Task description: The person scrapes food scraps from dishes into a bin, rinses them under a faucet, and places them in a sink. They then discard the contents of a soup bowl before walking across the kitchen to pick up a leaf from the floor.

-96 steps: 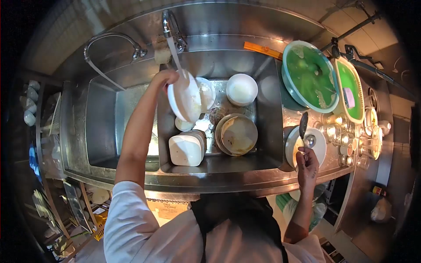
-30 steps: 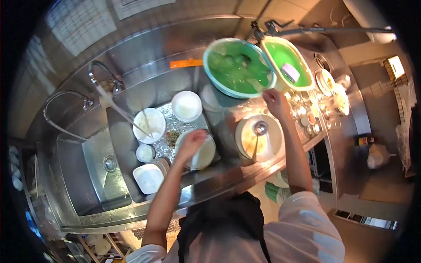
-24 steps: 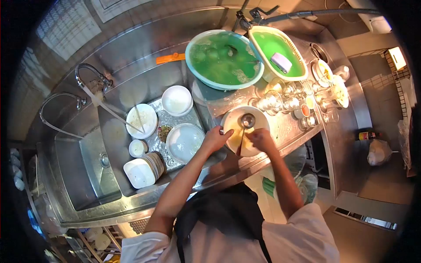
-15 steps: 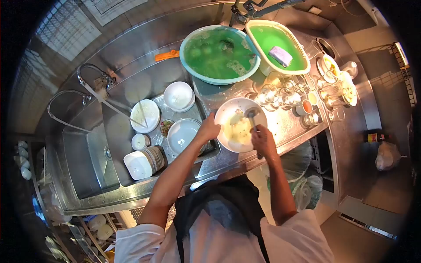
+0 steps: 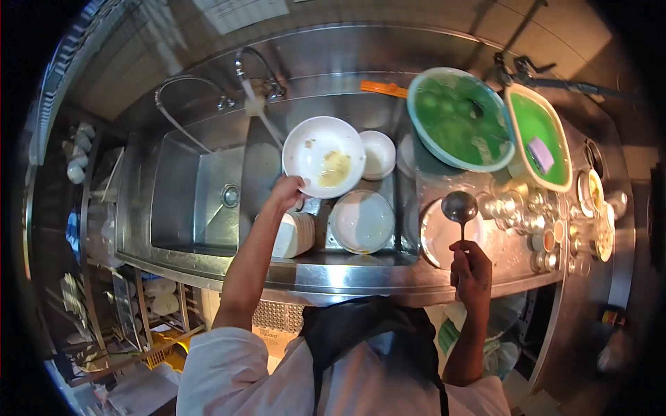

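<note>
Plate (image 5: 324, 156), white, shallow, held tilted over the sink (image 5: 208, 201) — yellowish residue near its centre, so not yet clean. Left hand (image 5: 287, 191) grips its lower rim, fingers clamped on the edge. Water stream from the tap (image 5: 258, 76) falls just left of the plate; contact unclear.

Below the plate in the sink: a stack of square white dishes (image 5: 295, 234) and a round bowl (image 5: 362, 221). To the plate's right, touching or nearly so, a small white bowl (image 5: 379, 154). All appear to be waiting for a wash.

Right of the sink, on the worktop (image 5: 485, 263): right hand (image 5: 471, 270) holds a ladle (image 5: 460, 208) upright by its handle, fingers closed round it, over another white plate (image 5: 437, 236). Further right, a cluster of small glasses (image 5: 527, 215). Behind those, a round basin (image 5: 461, 118) and an oblong tub (image 5: 540, 135), both with green liquid; a sponge (image 5: 540, 154) floats in the tub.

Judgement: early stage — rinsing in hand, most crockery unwashed.
</note>
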Demonstrator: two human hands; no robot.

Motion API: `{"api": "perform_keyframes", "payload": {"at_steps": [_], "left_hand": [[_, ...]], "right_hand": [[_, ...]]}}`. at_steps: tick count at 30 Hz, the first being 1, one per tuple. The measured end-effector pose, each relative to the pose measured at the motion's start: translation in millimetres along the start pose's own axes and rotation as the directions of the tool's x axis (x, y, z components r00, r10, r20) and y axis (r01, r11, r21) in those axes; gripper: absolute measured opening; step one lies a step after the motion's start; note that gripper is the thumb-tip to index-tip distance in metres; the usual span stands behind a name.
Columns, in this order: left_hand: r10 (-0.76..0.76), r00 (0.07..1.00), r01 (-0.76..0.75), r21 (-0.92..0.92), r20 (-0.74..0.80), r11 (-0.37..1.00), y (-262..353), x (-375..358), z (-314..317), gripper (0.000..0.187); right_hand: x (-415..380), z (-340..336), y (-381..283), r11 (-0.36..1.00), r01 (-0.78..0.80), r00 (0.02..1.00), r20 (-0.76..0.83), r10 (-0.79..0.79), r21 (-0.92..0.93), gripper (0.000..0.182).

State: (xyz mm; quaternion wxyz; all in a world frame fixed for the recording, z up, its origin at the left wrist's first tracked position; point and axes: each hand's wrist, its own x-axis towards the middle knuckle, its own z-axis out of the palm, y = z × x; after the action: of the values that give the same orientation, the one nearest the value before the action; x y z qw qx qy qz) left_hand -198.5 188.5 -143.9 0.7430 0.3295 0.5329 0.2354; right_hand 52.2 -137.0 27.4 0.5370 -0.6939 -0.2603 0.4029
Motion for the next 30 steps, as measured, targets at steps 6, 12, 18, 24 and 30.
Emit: {"api": "perform_keyframes", "payload": {"at_steps": [6, 12, 18, 24, 30], "left_hand": [[0.019, 0.992, -0.015, 0.033, -0.121, 0.999, 70.1, 82.9, -78.2, 0.046], [0.346, 0.937, -0.144, 0.959, 0.053, 0.244, 124.2, 97.5, -51.0, 0.052], [0.381, 0.664, -0.31, 0.7, 0.644, -0.643, 107.9, 100.4, -36.8, 0.061], [0.709, 0.686, -0.431, 0.877, 0.164, 0.214, -4.3, 202.2, -17.6, 0.054], [0.13, 0.984, -0.068, 0.42, -0.12, 0.905, -64.4, 232.9, 66.0, 0.037]], "right_hand": [[9.1, 47.4, 12.5, 0.995, -0.066, 0.998, -0.025, 0.064, -0.078, 0.017], [20.1, 82.2, 23.5, 0.978, -0.176, 0.98, -0.116, 0.163, -0.116, 0.015], [31.6, 102.0, 36.1, 0.898, -0.159, 0.979, -0.185, 0.088, -0.41, 0.013], [30.3, 118.6, 57.7, 0.928, -0.135, 0.972, -0.227, 0.057, -0.346, 0.013], [25.6, 129.7, 69.3, 0.916, -0.284, 0.949, -0.218, 0.227, -0.283, 0.014]]}}
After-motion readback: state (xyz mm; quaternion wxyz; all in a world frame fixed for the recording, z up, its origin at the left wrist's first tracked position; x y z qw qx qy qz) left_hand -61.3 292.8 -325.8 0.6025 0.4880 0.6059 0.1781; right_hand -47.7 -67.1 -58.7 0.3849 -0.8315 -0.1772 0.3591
